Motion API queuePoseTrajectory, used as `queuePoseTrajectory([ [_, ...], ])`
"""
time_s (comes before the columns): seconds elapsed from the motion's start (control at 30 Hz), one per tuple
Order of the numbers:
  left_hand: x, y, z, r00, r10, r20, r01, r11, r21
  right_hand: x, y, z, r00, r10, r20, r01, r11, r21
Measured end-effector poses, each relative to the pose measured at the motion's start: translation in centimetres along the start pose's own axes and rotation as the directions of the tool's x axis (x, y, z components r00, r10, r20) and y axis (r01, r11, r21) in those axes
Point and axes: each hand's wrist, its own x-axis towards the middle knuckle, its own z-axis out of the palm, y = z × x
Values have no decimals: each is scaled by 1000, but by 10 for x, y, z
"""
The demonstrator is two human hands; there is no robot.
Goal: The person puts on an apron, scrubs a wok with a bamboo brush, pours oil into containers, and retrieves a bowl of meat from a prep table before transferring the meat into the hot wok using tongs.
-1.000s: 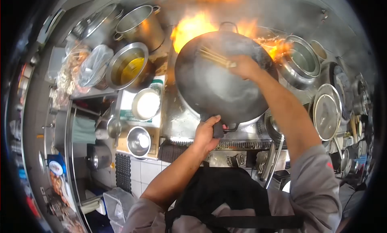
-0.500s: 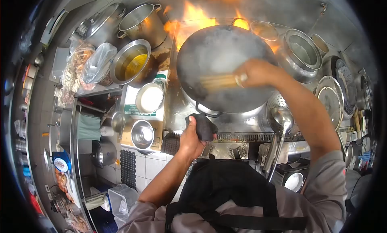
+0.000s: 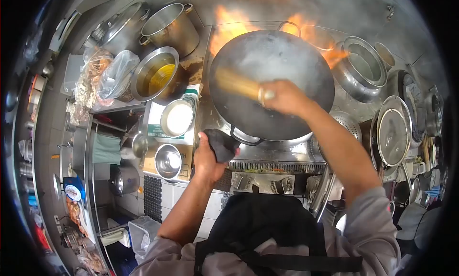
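A large dark wok (image 3: pixel 306 70) sits over the burner, with steam or smoke hazing its inside. My right hand (image 3: pixel 284 98) is closed around a bamboo wok brush (image 3: pixel 236 85), held over the wok's left part; motion blurs the bristles. In my left hand (image 3: pixel 207 160) is a folded dark cloth (image 3: pixel 220 146), gripped just below and left of the wok's near loop handle (image 3: pixel 246 138). The cloth hides some of the fingers. It lies close to the handle, and I cannot tell whether they touch.
Orange flames (image 3: pixel 232 30) rise behind the wok. At left stand a bowl of yellow oil (image 3: pixel 160 80), a white-filled bowl (image 3: pixel 178 117), a steel bowl (image 3: pixel 168 161) and a tall pot (image 3: pixel 172 30). On the right are a lidded steel pot (image 3: pixel 361 68) and a round strainer (image 3: pixel 393 137).
My right hand and the brush have swept left across the wok. The left hand, still holding the cloth, has shifted left. Flames have spread on the right, and the ladle is now hidden.
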Motion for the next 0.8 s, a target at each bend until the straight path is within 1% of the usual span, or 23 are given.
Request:
queuePoseTrajectory([
  [0.03,-2,4,4,999,-17,31,16,999,35,-19,-6,-13,986,-121,111,121,993,7],
  [0.1,-2,3,9,999,-27,41,25,999,49,-65,-20,-54,951,-153,269,205,963,-177],
  [0.13,-2,1,12,998,-37,50,34,998,62,-72,-28,-85,929,6,370,122,939,-321],
  [0.17,5,-2,11,994,-56,94,53,998,38,-76,-30,-106,882,177,437,54,883,-467],
  [0.2,14,-7,10,994,-55,97,52,998,39,-74,-10,-113,896,251,366,9,815,-580],
  [0.23,25,-12,13,987,-73,146,69,997,32,-63,17,-117,906,317,282,-45,732,-680],
  [0.27,32,-17,20,977,-93,194,89,996,27,-46,44,-112,937,307,165,-113,716,-689],
  [0.3,28,-18,40,989,-85,121,91,995,-42,-26,70,-102,955,293,42,-184,698,-692],
  [0.33,34,-21,40,987,-85,133,91,995,-38,-2,91,-81,971,232,-59,-207,690,-693],
  [0.37,43,-25,38,966,-186,177,200,978,-65,20,95,-64,974,164,-158,-227,683,-694],
  [0.4,49,-28,37,933,-286,219,311,947,-86,29,72,-47,944,294,-150,-330,814,-479],
  [0.43,47,-22,41,900,-397,181,410,911,-39,48,85,-13,935,342,-95,-354,876,-328],
  [0.47,53,-25,37,894,-409,181,420,907,-26,38,57,6,940,288,-183,-318,935,-159],
  [0.53,70,-37,28,905,-392,166,397,918,8,13,4,4,945,322,57,-311,938,-152],
  [0.57,68,-40,25,939,-299,171,294,954,54,-13,-7,-3,960,234,154,-212,966,-145],
  [0.6,64,-41,20,930,-317,184,309,948,75,-41,-15,-11,957,141,253,-112,986,-125],
  [0.67,59,-35,12,972,-136,193,105,981,162,-110,-11,-49,962,-47,269,61,997,-45],
  [0.7,45,-27,16,977,-102,187,70,983,170,-132,-24,-90,927,133,350,-101,989,-108],
  [0.73,35,-23,16,974,-109,200,73,981,181,-146,-32,-127,857,304,416,-250,951,-180],
  [0.77,25,-18,15,980,-7,196,-36,976,213,-155,-22,-146,871,393,295,-269,884,-382],
  [0.8,18,-13,15,975,93,201,-142,959,246,-163,-16,-158,876,457,155,-304,771,-560],
])
